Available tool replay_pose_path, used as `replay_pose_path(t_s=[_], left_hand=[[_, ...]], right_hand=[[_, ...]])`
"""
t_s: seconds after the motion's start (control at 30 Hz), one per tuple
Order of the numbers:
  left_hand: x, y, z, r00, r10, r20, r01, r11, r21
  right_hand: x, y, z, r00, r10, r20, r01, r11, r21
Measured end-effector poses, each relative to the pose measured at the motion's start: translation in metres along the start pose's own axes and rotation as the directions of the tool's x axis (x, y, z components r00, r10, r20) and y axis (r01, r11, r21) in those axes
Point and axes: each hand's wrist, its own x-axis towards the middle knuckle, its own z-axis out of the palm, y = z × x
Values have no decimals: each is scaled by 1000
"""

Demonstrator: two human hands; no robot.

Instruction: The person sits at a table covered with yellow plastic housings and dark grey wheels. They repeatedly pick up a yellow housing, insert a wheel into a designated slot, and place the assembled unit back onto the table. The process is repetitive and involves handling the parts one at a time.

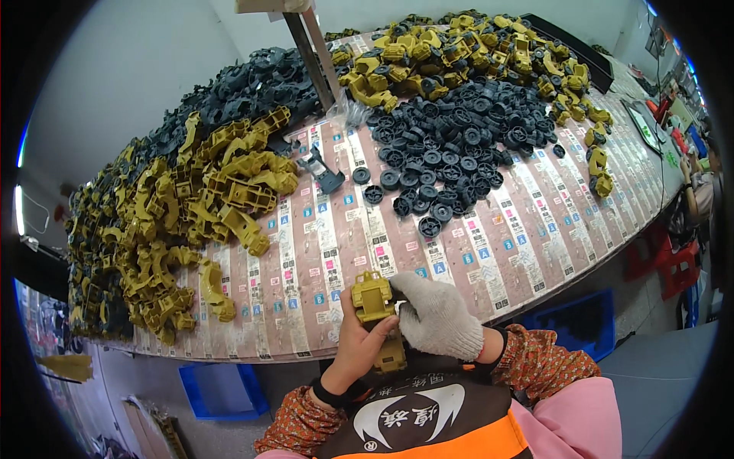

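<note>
My bare left hand (362,334) is closed around a yellow plastic toy car body (372,297), holding it upright just off the table's near edge. Its thumb lies across the lower part of the body. My right hand (440,317), in a whitish knitted glove, is curled against the body's right side. The glove hides its fingertips and whatever they pinch. Beyond the hands, a loose heap of dark grey toy wheels (459,138) spreads over the table. One wheel (430,227) lies nearest to my hands.
Yellow car bodies (176,222) are piled at the left, with dark grey plastic parts (237,92) behind. Bodies with wheels (459,50) heap at the back. A post (310,57) rises from the table (336,260). Blue crates (222,390) sit below; another person's arm (697,195) shows far right.
</note>
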Motion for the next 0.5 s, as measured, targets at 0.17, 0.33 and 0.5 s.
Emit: replay_pose_path(t_s=[0.17, 0.33, 0.5], left_hand=[[-4, -12, -1, 995, 51, 85, -53, 998, 27], [-2, -9, 1, 997, 20, 79, -14, 997, -75], [6, 6, -5, 978, -203, -52, 180, 940, -291]], right_hand=[[-1, -7, -4, 999, 44, -6, -44, 999, 18], [4, -5, -12, 999, 0, 48, -1, 1000, 18], [54, 31, -56, 998, -18, -63, 12, 995, -95]])
